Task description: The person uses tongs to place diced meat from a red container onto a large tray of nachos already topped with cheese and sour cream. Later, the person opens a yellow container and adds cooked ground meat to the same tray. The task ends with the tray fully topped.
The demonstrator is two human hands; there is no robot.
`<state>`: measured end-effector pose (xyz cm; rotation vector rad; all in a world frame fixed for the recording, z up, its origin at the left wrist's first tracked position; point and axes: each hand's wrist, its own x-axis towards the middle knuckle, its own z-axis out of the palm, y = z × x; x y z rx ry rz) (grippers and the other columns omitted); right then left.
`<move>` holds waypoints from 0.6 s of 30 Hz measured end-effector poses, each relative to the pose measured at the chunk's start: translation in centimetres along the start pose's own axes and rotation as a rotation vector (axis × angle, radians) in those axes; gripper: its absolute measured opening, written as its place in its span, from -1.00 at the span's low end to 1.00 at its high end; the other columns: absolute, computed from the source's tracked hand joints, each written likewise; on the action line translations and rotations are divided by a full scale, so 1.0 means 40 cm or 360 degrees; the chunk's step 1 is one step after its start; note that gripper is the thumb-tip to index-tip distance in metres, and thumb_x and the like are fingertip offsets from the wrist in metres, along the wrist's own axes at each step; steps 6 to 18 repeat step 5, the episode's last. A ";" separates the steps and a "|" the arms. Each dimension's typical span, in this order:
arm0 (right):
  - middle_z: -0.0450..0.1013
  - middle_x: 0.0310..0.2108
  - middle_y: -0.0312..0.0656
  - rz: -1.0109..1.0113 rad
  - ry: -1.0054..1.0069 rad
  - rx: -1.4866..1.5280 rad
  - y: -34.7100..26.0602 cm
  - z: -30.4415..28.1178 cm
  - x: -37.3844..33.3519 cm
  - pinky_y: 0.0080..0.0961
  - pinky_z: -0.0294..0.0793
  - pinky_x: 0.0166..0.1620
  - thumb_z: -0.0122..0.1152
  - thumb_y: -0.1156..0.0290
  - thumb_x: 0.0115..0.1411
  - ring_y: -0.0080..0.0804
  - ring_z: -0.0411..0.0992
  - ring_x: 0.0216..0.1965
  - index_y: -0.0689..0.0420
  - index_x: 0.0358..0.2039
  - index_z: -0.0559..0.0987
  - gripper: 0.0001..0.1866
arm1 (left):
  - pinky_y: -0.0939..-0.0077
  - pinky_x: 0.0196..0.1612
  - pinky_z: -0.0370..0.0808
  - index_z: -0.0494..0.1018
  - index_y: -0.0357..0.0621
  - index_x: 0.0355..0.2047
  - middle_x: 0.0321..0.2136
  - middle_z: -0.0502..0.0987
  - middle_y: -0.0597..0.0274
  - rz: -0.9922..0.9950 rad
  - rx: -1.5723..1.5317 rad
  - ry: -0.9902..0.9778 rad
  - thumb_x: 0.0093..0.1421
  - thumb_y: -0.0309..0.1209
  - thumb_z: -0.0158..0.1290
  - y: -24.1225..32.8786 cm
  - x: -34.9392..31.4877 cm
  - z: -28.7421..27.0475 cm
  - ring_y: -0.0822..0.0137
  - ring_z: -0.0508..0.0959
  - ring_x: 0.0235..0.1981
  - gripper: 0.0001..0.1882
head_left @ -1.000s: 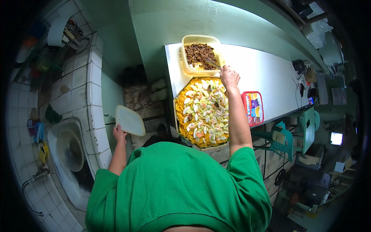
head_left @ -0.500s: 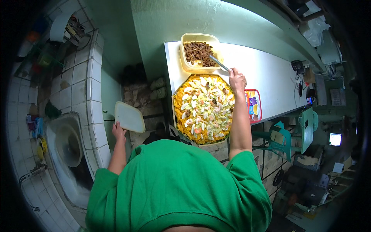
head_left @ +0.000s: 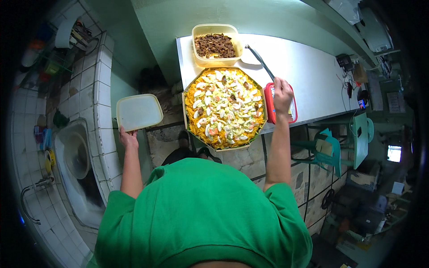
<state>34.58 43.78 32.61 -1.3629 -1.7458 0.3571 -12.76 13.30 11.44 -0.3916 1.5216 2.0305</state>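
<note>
My left hand (head_left: 129,137) grips the edge of a pale, rounded plastic lid (head_left: 139,111), held out beside the tiled counter. In my right hand (head_left: 283,94) is a long, slim, dark utensil (head_left: 262,62); its tip points toward the far left, just over the white table, and its exact kind is unclear. Left of that hand lies a large octagonal tray (head_left: 184,117) of orange noodles (head_left: 194,102) topped with egg slices, shrimp and greens. Behind the tray stands a yellowish plastic container (head_left: 215,29), partly filled with brown, chopped food (head_left: 214,45).
Under my right hand, a red-rimmed container (head_left: 292,117) sits on the white table (head_left: 313,76). A tiled counter with a sink (head_left: 73,156) runs along my left. Green plastic chairs (head_left: 330,145) stand to the right, and a wall (head_left: 263,18) borders the table's far side.
The utensil has left the yellowish container, and my right hand has drawn back toward the red-rimmed container. The lid in my left hand has risen and turned more level.
</note>
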 end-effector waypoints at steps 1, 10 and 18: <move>0.55 -0.36 -0.01 -0.0001 0.0085 0.0104 0.003 0.051 0.019 -0.32 0.46 -0.29 0.09 0.36 0.27 -0.10 0.53 -0.35 0.24 -0.29 0.62 -0.78 | -0.03 -0.01 0.45 0.20 -0.05 0.17 0.07 0.36 0.13 0.0006 -0.0037 -0.0040 0.29 -0.10 0.02 -0.002 -0.003 0.004 0.08 0.41 0.05 -0.46; 0.52 -0.18 -0.09 -0.0049 -0.0530 -0.0674 0.001 0.234 0.090 -0.14 0.49 -0.13 0.02 0.15 0.30 0.00 0.51 -0.22 0.10 -0.16 0.58 -0.68 | -0.12 0.00 0.43 0.11 0.06 0.28 0.15 0.28 0.18 0.0103 0.0040 -0.0162 0.26 -0.09 0.06 -0.003 -0.047 0.005 0.04 0.39 0.08 -0.35; 0.52 -0.18 -0.09 -0.0049 -0.0530 -0.0674 0.001 0.234 0.090 -0.14 0.49 -0.13 0.02 0.15 0.30 0.00 0.51 -0.22 0.10 -0.16 0.58 -0.68 | -0.12 0.00 0.43 0.11 0.06 0.28 0.15 0.28 0.18 0.0103 0.0040 -0.0162 0.26 -0.09 0.06 -0.003 -0.047 0.005 0.04 0.39 0.08 -0.35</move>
